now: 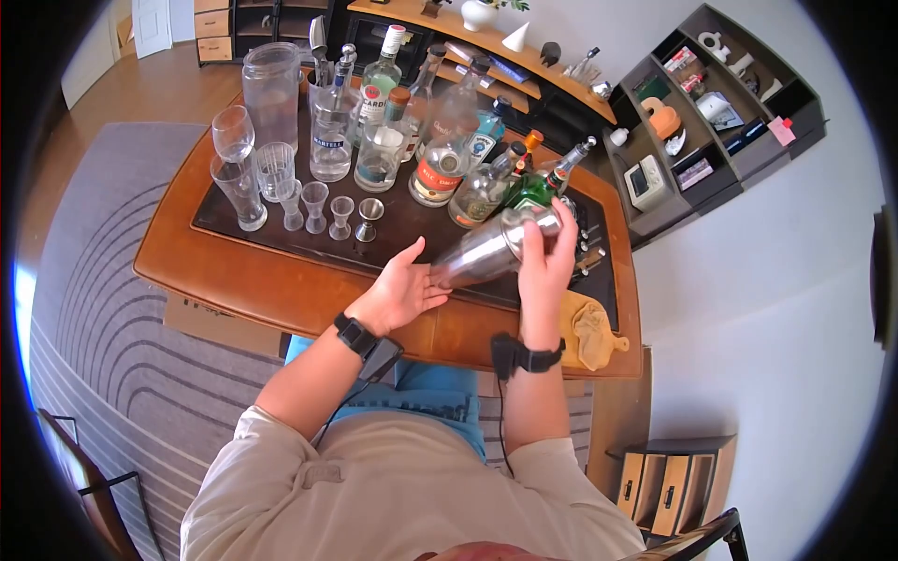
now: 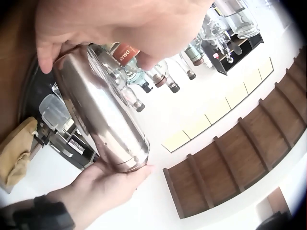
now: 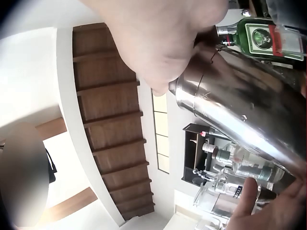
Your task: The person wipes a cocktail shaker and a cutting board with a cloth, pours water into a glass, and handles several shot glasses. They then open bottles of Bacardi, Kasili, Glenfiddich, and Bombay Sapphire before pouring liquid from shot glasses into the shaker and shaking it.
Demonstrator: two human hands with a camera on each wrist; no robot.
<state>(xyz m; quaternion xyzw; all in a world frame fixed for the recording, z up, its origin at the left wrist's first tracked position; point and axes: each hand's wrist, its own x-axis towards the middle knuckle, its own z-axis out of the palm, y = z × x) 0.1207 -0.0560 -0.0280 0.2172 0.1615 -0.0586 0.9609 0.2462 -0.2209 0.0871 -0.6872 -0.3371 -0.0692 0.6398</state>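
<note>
A shiny metal cocktail shaker (image 1: 488, 249) is held tilted over the table's front part, its capped end up to the right. My right hand (image 1: 547, 266) grips that upper end, the thumb on the near side and fingers around the top. My left hand (image 1: 398, 292) is at the lower end, palm turned up and fingers extended, fingertips right at the metal. In the left wrist view the left hand (image 2: 120, 24) lies over the base of the shaker (image 2: 103, 110). The right wrist view has the right hand (image 3: 163, 43) around the cap end. Whatever is inside the shaker is hidden.
Behind the shaker stand several bottles, including a green bottle (image 1: 536, 190) and an orange-labelled bottle (image 1: 436, 178). Small glasses, a metal jigger (image 1: 369, 220), tall glasses and a large clear pitcher (image 1: 271, 98) stand left. A wooden board (image 1: 613, 344) with a cloth (image 1: 591, 335) lies right.
</note>
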